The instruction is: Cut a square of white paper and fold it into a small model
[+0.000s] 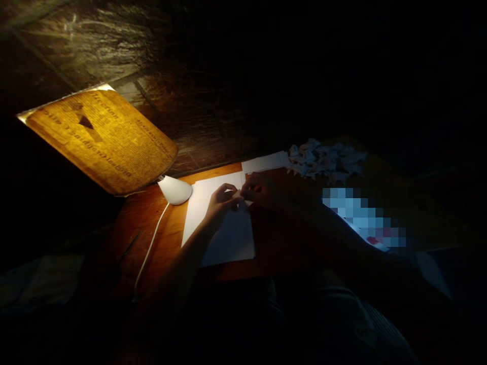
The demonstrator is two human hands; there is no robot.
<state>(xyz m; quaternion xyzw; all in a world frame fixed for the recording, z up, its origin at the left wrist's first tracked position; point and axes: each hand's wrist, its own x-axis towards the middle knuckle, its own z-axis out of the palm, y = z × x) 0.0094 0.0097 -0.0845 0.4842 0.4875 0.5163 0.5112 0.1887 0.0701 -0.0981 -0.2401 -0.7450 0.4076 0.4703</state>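
My left hand (220, 203) and my right hand (262, 190) meet above a stack of white paper sheets (224, 243). Between their pinched fingertips is a small pale piece of paper (239, 194), partly hidden by the fingers. It looks folded, but the dim light blurs its exact shape. Both hands are closed on this one piece, the left better lit than the right. Just beyond my right hand lies a narrow strip of white paper (264, 162). Behind it, to the right, many small folded paper pieces are heaped in a pile (325, 158).
A table lamp with a printed shade (102, 142) and white base (175, 190) stands left of the sheets. Its white cord (152, 243) runs towards the near edge of the wooden table (129, 218). A thin dark tool (131, 244) lies left. A blurred-out bright screen (357, 218) glows right.
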